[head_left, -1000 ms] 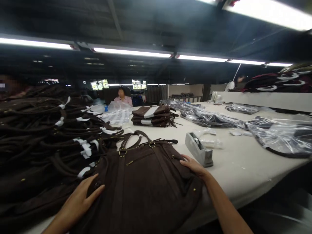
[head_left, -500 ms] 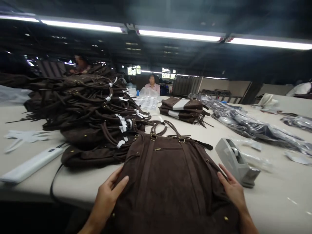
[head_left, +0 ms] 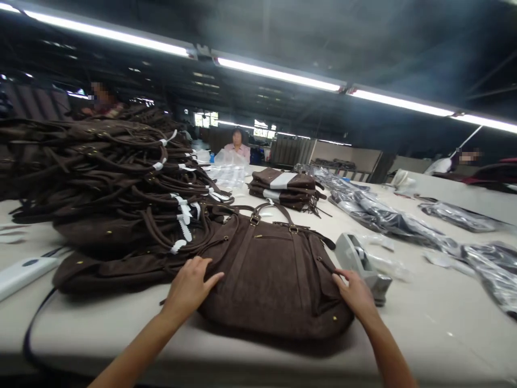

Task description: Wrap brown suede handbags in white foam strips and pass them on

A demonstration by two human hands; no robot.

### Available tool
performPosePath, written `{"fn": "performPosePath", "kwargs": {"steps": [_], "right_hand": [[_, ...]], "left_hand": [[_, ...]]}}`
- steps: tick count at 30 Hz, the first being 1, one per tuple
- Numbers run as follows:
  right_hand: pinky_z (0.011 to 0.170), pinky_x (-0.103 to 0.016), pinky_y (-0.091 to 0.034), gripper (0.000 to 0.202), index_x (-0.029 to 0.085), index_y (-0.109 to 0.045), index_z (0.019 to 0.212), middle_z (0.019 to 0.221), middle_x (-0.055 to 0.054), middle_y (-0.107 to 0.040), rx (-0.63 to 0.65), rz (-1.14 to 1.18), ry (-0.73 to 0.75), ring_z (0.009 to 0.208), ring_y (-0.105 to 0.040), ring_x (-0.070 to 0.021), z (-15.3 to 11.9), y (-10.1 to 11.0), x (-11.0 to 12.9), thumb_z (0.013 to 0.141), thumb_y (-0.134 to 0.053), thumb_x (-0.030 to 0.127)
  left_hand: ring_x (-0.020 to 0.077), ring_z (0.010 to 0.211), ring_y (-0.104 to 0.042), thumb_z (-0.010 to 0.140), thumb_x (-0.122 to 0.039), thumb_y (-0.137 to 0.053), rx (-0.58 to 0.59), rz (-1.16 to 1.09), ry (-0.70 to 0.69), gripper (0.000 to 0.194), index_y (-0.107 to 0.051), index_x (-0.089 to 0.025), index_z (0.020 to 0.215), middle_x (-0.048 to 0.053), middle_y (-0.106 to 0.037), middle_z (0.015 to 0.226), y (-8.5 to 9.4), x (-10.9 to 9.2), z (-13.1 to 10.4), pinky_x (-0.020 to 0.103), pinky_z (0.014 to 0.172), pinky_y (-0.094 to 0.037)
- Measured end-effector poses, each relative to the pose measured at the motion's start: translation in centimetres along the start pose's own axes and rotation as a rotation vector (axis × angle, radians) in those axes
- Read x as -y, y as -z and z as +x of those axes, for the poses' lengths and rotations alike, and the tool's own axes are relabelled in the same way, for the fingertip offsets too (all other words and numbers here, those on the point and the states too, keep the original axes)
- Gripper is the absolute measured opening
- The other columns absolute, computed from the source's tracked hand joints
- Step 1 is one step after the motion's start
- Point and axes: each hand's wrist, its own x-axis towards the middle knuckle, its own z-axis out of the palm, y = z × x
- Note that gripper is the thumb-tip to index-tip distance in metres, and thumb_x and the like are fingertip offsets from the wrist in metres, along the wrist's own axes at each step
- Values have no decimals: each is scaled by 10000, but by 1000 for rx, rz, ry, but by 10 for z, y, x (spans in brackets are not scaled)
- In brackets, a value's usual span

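Observation:
A dark brown suede-like handbag (head_left: 266, 280) lies on the pale table in front of me, its two handles pointing away and a short zip near its top. My left hand (head_left: 190, 288) is at the bag's left side, thumb along the front and the other fingers bent over the edge. On the opposite side, my right hand (head_left: 355, 293) pinches the bag's edge, fingertips partly hidden. Close to my right hand stands a grey tape dispenser (head_left: 357, 261). A high pile of similar brown bags (head_left: 121, 183), white tags on their handles, touches the bag's left side.
Two folded brown bags (head_left: 285, 186) with white bands lie farther back. Plastic-wrapped goods (head_left: 375, 213) stretch along the right. A white elongated device (head_left: 26, 275) with a dark cord lies at left. One person (head_left: 237, 146) sits across the table; others are at far left and far right.
The handbag has moved away from me and lies flatter on the table, both hands still at its sides. My view has turned slightly right.

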Motion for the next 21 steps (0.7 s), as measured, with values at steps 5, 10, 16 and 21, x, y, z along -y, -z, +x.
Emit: {"fn": "performPosePath", "kwargs": {"steps": [5,10,16,21], "right_hand": [[921,-431,-460,423,147,-653,1176,1160,-135,-658,74,-207,222,1066,-604,-309,-31,-9,39,888,-477,403],[938,-478,-433,356,165,-652,1166,1197,-130,-630,32,-294,306,1102,-563,-327,-45,-22,47,908,-474,332],[1035,-449,-400,338,192,-698,1067,1180,-92,-650,62,107,302,1125,-563,-271,-39,-10,14,901,-528,431],[1033,-422,-420,341,266,-723,1010,1153,-63,-660,244,400,347,1146,-557,-242,-40,4,-2,903,-515,515]], "left_hand": [[386,1172,-505,659,-215,-715,3,-225,355,122,-607,-193,711,103,-641,879,3,-9,3,519,1062,-291],[319,1028,-631,722,-217,-687,30,-525,568,63,-633,-191,702,70,-686,765,5,-5,22,396,907,-478],[220,627,-682,845,-267,-581,-52,-941,833,213,-651,-91,943,101,-709,715,-20,-6,10,394,679,-584],[151,565,-662,866,-198,-556,-262,-1117,832,134,-645,-113,917,38,-696,673,-36,-11,9,316,681,-575]]}}
